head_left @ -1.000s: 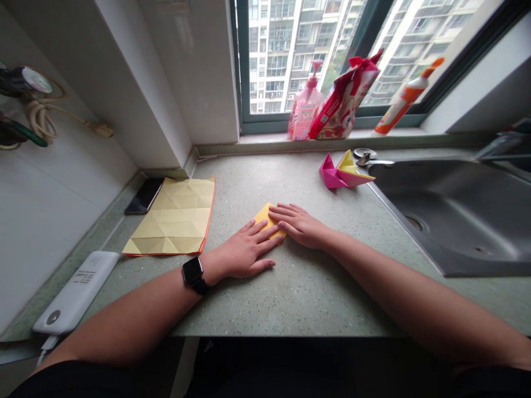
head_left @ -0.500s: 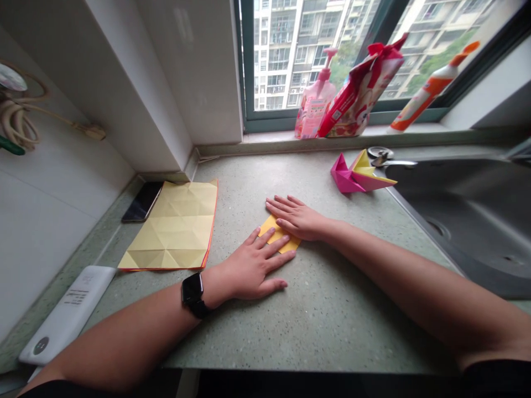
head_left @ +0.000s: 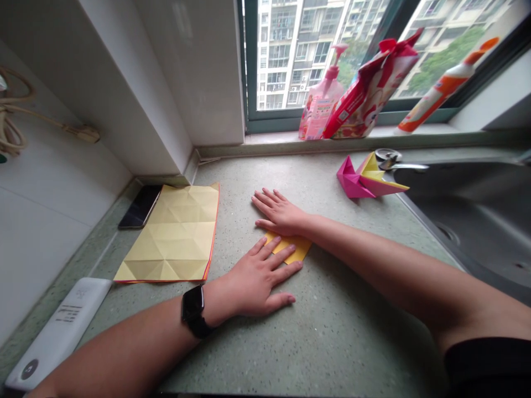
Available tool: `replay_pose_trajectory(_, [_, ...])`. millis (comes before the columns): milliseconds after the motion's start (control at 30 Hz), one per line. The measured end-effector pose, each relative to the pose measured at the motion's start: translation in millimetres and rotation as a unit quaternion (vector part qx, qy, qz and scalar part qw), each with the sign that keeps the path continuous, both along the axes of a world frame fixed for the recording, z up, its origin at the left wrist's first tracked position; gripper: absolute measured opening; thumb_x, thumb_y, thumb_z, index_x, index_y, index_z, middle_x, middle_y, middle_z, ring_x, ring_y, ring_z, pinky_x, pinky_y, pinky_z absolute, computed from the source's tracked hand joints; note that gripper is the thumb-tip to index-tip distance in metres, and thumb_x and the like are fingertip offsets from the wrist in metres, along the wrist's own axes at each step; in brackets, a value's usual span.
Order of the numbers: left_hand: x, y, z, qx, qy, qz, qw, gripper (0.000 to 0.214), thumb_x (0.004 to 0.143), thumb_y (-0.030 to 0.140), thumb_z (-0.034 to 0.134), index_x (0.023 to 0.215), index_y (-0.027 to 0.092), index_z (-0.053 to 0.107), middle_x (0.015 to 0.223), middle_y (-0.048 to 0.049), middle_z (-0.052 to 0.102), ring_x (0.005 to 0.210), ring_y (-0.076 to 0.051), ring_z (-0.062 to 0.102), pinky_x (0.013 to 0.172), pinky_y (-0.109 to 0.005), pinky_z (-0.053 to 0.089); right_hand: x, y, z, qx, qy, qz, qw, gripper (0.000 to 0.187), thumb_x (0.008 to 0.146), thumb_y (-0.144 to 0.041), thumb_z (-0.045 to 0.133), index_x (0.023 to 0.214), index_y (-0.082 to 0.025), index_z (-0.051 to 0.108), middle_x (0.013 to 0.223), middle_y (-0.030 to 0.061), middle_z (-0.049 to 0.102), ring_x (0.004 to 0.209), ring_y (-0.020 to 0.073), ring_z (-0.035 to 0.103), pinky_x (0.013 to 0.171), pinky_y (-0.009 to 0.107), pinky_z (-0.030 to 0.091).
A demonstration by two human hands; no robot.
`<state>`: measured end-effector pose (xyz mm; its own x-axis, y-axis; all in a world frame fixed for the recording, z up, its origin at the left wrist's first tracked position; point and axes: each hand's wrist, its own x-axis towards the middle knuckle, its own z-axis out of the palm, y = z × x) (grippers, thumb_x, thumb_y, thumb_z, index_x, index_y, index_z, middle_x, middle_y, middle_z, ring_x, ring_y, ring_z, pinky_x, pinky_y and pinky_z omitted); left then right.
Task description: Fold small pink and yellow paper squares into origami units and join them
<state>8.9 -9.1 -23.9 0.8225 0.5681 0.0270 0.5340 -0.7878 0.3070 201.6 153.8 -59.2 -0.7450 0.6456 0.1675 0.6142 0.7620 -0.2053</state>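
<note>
A small folded piece of yellow-orange paper (head_left: pixel 299 253) lies on the speckled green countertop. My left hand (head_left: pixel 259 279), with a black watch on the wrist, rests flat with fingers spread, its fingertips over the paper's left and near part. Just beyond it, my right hand (head_left: pixel 282 214) also lies flat, palm down with fingers stretched to the left, covering the paper's far edge. Both hands hide much of the paper, so its full shape cannot be seen. Neither hand grips anything.
Creased pale-yellow sheets (head_left: pixel 170 235) lie at left, beside a phone (head_left: pixel 140 207) and a white oblong device (head_left: pixel 62 331). A pink and yellow origami piece (head_left: pixel 357 179) stands near the steel sink (head_left: pixel 468 204). A pump bottle (head_left: pixel 321 108) and a red bag (head_left: pixel 365 94) stand on the windowsill.
My right hand has slid to the left across the paper's far side, uncovering its right corner. My left hand stays spread on the paper. The camera view has shifted slightly.
</note>
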Motion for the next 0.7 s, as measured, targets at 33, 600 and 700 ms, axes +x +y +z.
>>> replay_pose_trajectory(33, [0,0,0.1,0.002,-0.001,0.0,1.0,0.075,0.109,0.069,0.049,0.171,0.027,0.045,0.182,-0.0118,0.031,0.171,-0.044,0.02,0.139,-0.062,0.014,-4,1,0.4,0.006,-0.003,0.008,1.0,0.084,0.107,-0.071,0.051,0.174,-0.023,0.037,0.181,0.0157,0.033,0.17,0.0407,0.022,0.138,0.061,0.019])
replay_pose_trajectory(600, [3,2,5.6,0.004,0.006,-0.014,1.0,0.076,0.111,0.064,0.048,0.173,0.021,0.041,0.182,-0.0152,0.031,0.171,-0.037,0.025,0.14,-0.052,0.015,-46,-7,10.8,0.027,-0.037,0.078,0.996,0.08,0.109,-0.067,0.051,0.173,-0.019,0.041,0.18,0.0194,0.034,0.167,0.0429,0.031,0.136,0.063,0.021])
replay_pose_trajectory(700, [2,2,4.9,0.004,0.003,-0.015,1.0,0.077,0.111,0.064,0.048,0.173,0.02,0.04,0.183,-0.0156,0.028,0.172,-0.037,0.021,0.141,-0.052,0.014,-49,-4,11.5,0.016,-0.028,0.089,0.996,0.073,0.113,-0.062,0.046,0.173,-0.021,0.042,0.18,0.0171,0.035,0.168,0.0395,0.031,0.136,0.061,0.021])
